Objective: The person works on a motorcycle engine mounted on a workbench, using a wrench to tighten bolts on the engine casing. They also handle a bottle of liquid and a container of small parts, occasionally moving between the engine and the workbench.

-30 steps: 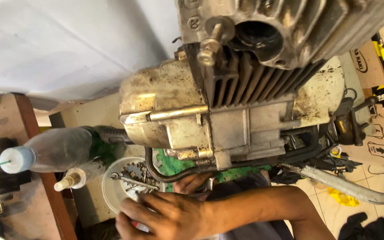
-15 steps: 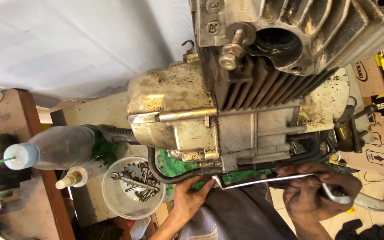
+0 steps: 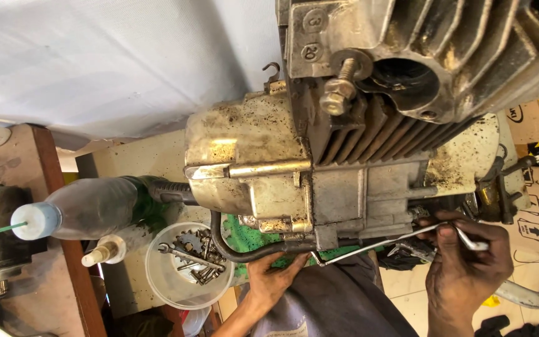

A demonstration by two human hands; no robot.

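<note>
Head view shows a dirty, finned motorcycle engine (image 3: 344, 162) filling the upper and middle frame, resting on a workbench (image 3: 138, 162) with a green mat (image 3: 251, 234) beneath it. Left hand (image 3: 272, 278) lies below the crankcase, fingers bent loosely, touching the underside of a black curved hose (image 3: 238, 253) that runs along the engine's lower edge; it grips nothing firmly. Right hand (image 3: 466, 265) is closed around the bent end of a long thin metal rod (image 3: 382, 242), thumb and fingers pinching it near the handle. Rod extends from this hand leftward under the engine, its far tip close to the left hand's fingertips. Just beside the left hand stands a clear plastic cup (image 3: 163, 284) containing bolts and a small sprocket. Further left lie a clear plastic bottle (image 3: 88, 209) with a pale blue cap and a small white nozzle bottle (image 3: 104, 253), both on their sides.
</note>
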